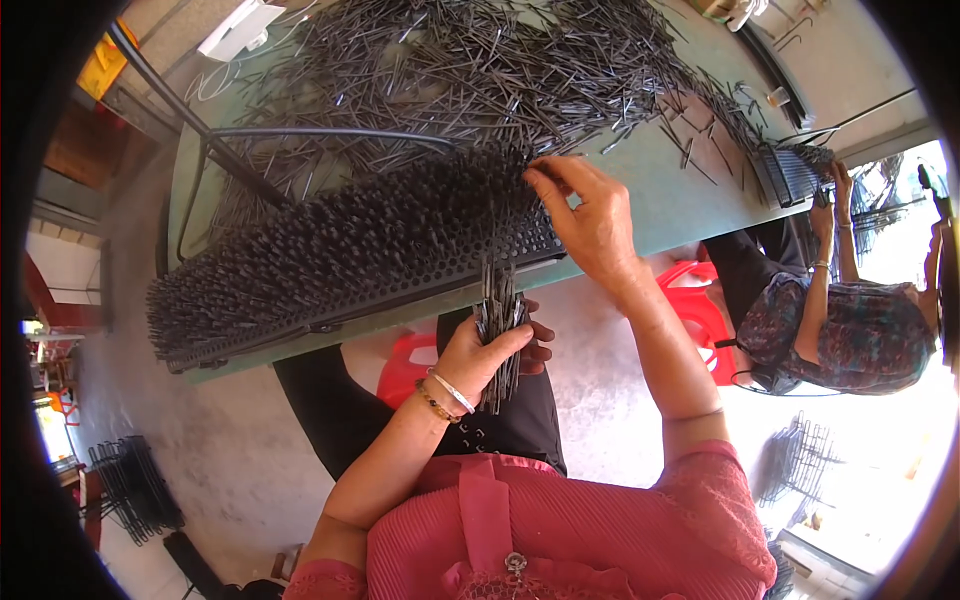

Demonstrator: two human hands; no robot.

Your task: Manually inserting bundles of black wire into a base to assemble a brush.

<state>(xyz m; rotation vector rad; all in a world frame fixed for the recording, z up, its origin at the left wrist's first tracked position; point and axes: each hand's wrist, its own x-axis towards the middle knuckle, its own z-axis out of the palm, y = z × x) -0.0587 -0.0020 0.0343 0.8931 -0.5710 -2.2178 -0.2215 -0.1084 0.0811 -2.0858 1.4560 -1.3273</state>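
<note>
My left hand (472, 358) is wrapped round a bundle of thin dark strips (497, 300), held upright over my lap in front of the table edge. A long black rack (340, 250) lies slantwise before me, densely filled with upright dark strips. Bare rows of holes (545, 238) show along its near side towards the right end. At that end, my right hand (592, 212) has thumb and forefinger pinched together beside the tops of the strips. Whatever is between those fingertips is too small to make out.
A large heap of loose dark strips (470, 70) covers the far part of the green table (650, 215). A black metal tube frame (330, 132) crosses above the rack's left. On the right, a co-worker (850, 330) handles another rack (790, 175). Red stools (695, 310) stand below.
</note>
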